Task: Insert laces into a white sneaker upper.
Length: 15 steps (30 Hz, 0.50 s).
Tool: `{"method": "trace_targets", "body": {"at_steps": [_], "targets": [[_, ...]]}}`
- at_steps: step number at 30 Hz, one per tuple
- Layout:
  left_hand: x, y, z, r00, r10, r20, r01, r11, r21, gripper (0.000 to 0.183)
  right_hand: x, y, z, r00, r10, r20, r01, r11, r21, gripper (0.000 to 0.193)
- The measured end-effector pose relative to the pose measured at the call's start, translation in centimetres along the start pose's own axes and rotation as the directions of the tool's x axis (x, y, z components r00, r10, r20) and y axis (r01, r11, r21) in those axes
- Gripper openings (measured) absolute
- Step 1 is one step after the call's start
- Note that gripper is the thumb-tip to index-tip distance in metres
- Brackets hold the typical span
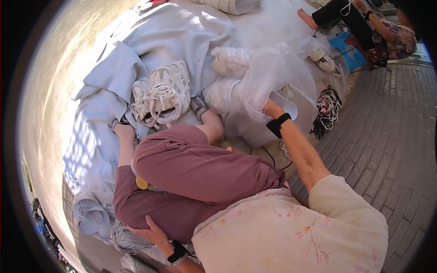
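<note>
My right hand [273, 109] reaches into a clear plastic bag [268, 75] holding white shoe pieces. A pale shoe part [287, 108] lies right beside it, and its fingertips are hidden behind the film. Down by my thigh, my left hand [154, 233] has its thumb spread away from the fingers. Those fingers lie beside a bundle of grey shoelaces [124, 236], with no lace plainly gripped. Between my feet stands a cluster of off-white sneakers [163, 95] with laces threaded through them.
A pale blue-white sheet [182, 29] spreads under the shoes. Dark and white laces [327, 111] lie heaped at the right, next to grey paving [382, 136]. More bagged pale shoes [88, 211] sit at the left. Another person [387, 32] sits far right near a blue stool [348, 50].
</note>
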<state>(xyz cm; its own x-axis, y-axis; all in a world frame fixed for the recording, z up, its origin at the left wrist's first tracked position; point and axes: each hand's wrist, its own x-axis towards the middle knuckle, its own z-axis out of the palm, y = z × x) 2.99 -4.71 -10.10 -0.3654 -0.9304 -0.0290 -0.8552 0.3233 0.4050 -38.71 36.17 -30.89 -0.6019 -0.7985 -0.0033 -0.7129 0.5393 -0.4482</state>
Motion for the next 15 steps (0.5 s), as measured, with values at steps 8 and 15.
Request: {"method": "trace_targets", "body": {"at_steps": [8,15], "targets": [[0.8,-0.1,-0.1,1.000,0.016,0.002,-0.016,0.994,0.110,0.086,2.2,-7.6,1.8,0.923,0.367,0.116,-0.384,0.897,0.216,0.042],[1.0,3.7,-3.8,0.995,0.069,0.075,-0.086,0.963,0.255,0.072,5.3,-6.8,5.3,0.507,0.862,-0.013,-0.743,0.445,0.500,0.039]]}}
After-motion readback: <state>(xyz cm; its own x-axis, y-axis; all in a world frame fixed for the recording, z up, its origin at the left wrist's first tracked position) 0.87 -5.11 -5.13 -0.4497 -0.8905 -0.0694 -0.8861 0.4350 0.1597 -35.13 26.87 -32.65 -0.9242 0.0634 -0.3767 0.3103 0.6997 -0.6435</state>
